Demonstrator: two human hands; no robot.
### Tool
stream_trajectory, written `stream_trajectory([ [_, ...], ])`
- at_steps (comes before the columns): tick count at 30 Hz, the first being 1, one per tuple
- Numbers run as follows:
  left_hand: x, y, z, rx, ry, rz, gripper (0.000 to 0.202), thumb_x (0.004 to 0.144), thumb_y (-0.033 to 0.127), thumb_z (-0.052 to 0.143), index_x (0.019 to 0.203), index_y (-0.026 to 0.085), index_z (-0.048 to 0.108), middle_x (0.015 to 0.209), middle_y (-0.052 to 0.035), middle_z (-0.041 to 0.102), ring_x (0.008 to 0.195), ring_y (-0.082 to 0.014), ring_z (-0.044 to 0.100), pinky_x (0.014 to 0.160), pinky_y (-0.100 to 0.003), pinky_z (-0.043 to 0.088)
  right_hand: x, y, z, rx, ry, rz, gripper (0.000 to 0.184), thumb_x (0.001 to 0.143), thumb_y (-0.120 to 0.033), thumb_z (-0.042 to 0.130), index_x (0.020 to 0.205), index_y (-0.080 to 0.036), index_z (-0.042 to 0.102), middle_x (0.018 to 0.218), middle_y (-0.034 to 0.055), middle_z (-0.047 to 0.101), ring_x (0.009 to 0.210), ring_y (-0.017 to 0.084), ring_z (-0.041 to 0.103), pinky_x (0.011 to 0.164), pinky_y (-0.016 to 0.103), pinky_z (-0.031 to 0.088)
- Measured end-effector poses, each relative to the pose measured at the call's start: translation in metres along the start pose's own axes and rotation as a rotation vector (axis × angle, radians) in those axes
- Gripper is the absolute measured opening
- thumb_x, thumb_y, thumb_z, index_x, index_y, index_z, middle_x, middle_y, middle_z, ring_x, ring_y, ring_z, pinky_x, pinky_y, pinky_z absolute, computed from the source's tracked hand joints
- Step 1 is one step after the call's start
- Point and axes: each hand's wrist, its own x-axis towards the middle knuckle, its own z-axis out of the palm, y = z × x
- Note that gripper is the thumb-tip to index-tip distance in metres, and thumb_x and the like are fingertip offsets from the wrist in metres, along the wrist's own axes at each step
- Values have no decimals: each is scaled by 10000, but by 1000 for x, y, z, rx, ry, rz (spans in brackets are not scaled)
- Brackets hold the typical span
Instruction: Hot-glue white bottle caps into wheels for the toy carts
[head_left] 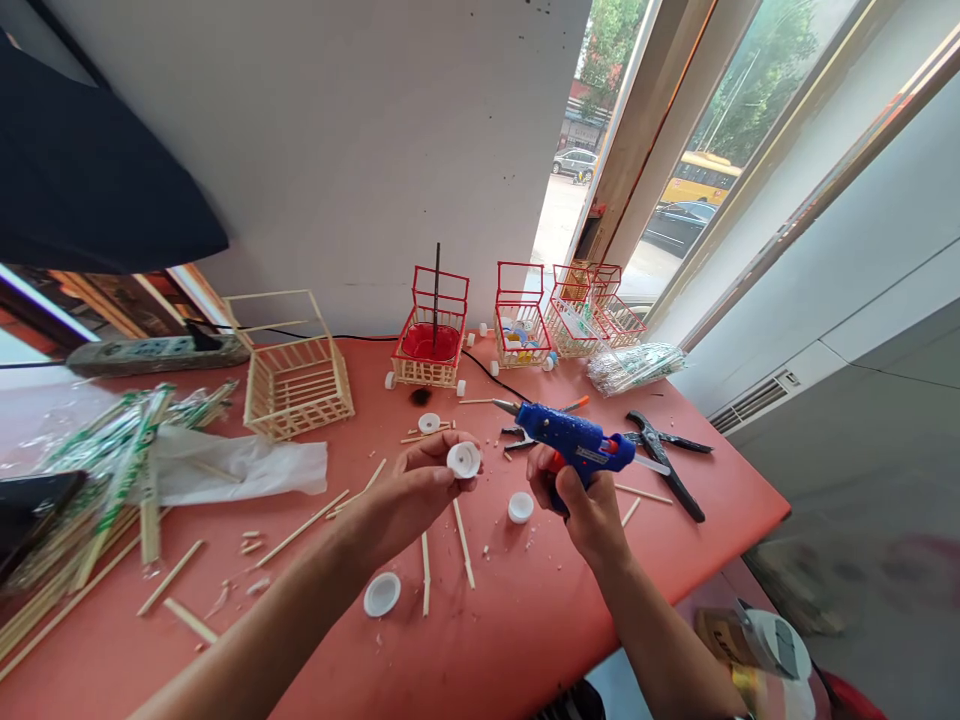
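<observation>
Pinched in my left hand (427,475) is a white bottle cap (464,460), its hollow side facing me with a small dark spot in the middle. My right hand (581,500) grips a blue hot glue gun (566,432) by its handle. The nozzle points left, above and to the right of the cap, apart from it. A clear glue stick (651,465) juts from the gun's back. More white caps lie about: one (520,507) between my forearms, another (382,594) nearer me, and a third (429,423) beyond my left hand.
Several small stick carts stand along the wall, including a red-trimmed one (431,340) and a plain one (296,385). Black pliers (667,455) lie at right. Wrapped chopsticks (142,430) pile up at left, loose sticks (463,545) are scattered, and a black cord (495,375) crosses the back.
</observation>
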Motion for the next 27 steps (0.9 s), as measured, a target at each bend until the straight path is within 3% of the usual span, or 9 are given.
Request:
stream_trajectory([
  [5, -1, 4, -7, -29, -35, 26, 370, 615, 358, 926, 923, 202, 793, 906, -64, 708, 844, -206, 629, 835, -343, 508, 0, -4, 1, 7, -34, 20, 437, 965, -625, 667, 895, -194, 693, 802, 40, 607, 535, 117, 445, 528, 300, 348],
  [14, -1, 4, -8, -60, -24, 44, 412, 606, 356, 984, 937, 226, 776, 892, -56, 769, 836, -204, 681, 824, -343, 531, -2, -11, 4, -48, -108, 62, 503, 930, -685, 679, 869, -186, 699, 719, 23, 589, 508, 119, 461, 533, 306, 380],
  [20, 0, 8, -12, 62, 14, 155, 377, 622, 291, 989, 932, 233, 783, 990, -52, 773, 878, -213, 717, 831, -349, 573, -5, -8, -2, -115, -163, 107, 467, 955, -644, 669, 898, -182, 712, 802, 49, 653, 531, 122, 513, 552, 305, 448],
  [27, 2, 16, -16, 220, 66, 242, 332, 680, 263, 964, 949, 226, 772, 971, -59, 788, 884, -205, 728, 793, -304, 568, -5, -11, -2, -131, -133, 100, 483, 950, -653, 672, 896, -175, 715, 801, 52, 652, 536, 124, 512, 543, 300, 432],
])
